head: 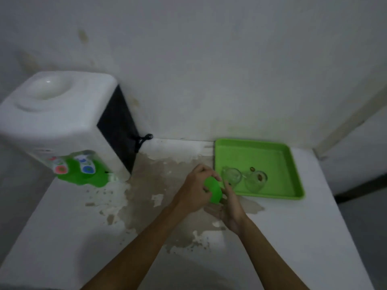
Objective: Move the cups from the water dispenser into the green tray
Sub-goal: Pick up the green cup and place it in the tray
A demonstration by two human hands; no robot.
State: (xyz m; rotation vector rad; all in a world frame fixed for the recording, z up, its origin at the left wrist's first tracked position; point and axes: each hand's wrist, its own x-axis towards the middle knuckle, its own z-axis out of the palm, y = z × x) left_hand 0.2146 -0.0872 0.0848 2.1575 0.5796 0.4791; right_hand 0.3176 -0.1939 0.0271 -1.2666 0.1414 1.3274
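Note:
A green cup (214, 190) lies tilted between both my hands, just left of the green tray (261, 151) and above the table. My left hand (194, 190) wraps it from the left; my right hand (229, 208) cups it from the right and below. Two clear glass cups (231, 176) (256, 181) stand side by side in the tray's near part. The white water dispenser (56, 122) stands at the far left, with a green tap panel (81, 170) on its front. I see no cup on the dispenser.
The white table (303, 237) has a large patch of peeled paint (159, 185) in the middle. A black cord (142, 140) hangs behind the dispenser. A wall runs close behind the dispenser and the tray. The table's right edge drops off beyond the tray.

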